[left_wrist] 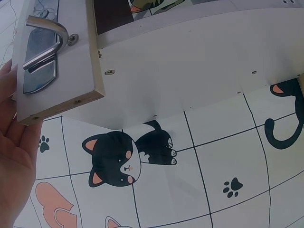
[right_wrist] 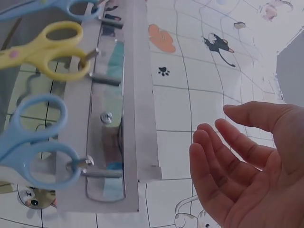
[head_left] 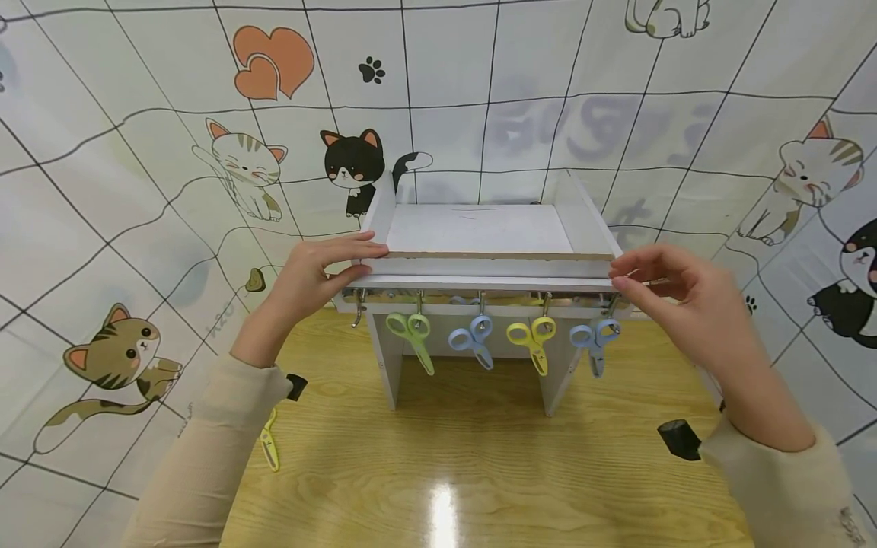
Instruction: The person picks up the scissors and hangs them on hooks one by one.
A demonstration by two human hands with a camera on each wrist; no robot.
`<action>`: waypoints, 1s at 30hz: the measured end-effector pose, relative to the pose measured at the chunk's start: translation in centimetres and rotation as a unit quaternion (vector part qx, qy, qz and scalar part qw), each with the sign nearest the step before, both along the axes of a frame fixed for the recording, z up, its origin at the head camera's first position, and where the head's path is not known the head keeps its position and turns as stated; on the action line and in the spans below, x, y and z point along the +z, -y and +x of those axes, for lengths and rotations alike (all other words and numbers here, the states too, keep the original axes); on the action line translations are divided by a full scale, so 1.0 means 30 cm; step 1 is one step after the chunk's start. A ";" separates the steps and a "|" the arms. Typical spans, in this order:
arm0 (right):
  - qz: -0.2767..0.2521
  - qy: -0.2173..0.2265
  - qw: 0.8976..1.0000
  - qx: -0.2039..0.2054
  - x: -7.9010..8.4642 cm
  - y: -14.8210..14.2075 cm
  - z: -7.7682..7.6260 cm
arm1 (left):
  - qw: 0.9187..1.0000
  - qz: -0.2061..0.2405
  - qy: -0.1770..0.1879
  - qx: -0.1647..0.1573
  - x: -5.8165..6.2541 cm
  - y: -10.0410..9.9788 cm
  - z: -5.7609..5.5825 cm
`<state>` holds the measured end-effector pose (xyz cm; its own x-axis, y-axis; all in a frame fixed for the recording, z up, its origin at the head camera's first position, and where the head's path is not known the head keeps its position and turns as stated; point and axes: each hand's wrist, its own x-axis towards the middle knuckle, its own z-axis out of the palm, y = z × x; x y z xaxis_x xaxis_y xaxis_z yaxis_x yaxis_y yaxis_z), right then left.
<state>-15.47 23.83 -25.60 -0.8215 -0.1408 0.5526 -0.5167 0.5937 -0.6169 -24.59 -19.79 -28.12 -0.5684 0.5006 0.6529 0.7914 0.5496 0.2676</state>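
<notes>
A small white shelf rack (head_left: 493, 267) stands on the table with a row of metal hooks along its front. From the hooks hang green scissors (head_left: 419, 340), blue scissors (head_left: 472, 339), yellow scissors (head_left: 533, 341) and more blue scissors (head_left: 595, 341). The leftmost hook (left_wrist: 57, 35) is bare. My left hand (head_left: 311, 266) rests at the rack's left end, fairly straight fingers on its upper edge and thumb lower down. Beside the right end is my right hand (head_left: 692, 301), fingers loosely bent; the right wrist view shows its palm (right_wrist: 266, 190) holding nothing, a gap from the rack.
Another pair of yellow scissors (head_left: 270, 441) lies on the wooden table (head_left: 411, 449) at the left, partly behind my left sleeve. A white cloth (head_left: 452, 61) with cat prints and grid lines hangs behind the rack and along both sides.
</notes>
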 end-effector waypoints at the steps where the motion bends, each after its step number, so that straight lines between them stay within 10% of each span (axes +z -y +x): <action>1: 0.000 -0.001 1.000 -0.007 0.007 -0.005 -0.005 | 1.000 -0.001 0.000 0.000 0.000 0.000 0.000; 14: 0.115 -0.156 0.981 0.020 0.012 -0.057 -0.110 | 1.000 0.001 0.008 0.000 0.000 0.000 0.002; 30: 0.168 -0.223 0.960 0.027 -0.075 -0.074 -0.173 | 1.000 0.003 0.011 -0.007 -0.004 -0.001 0.005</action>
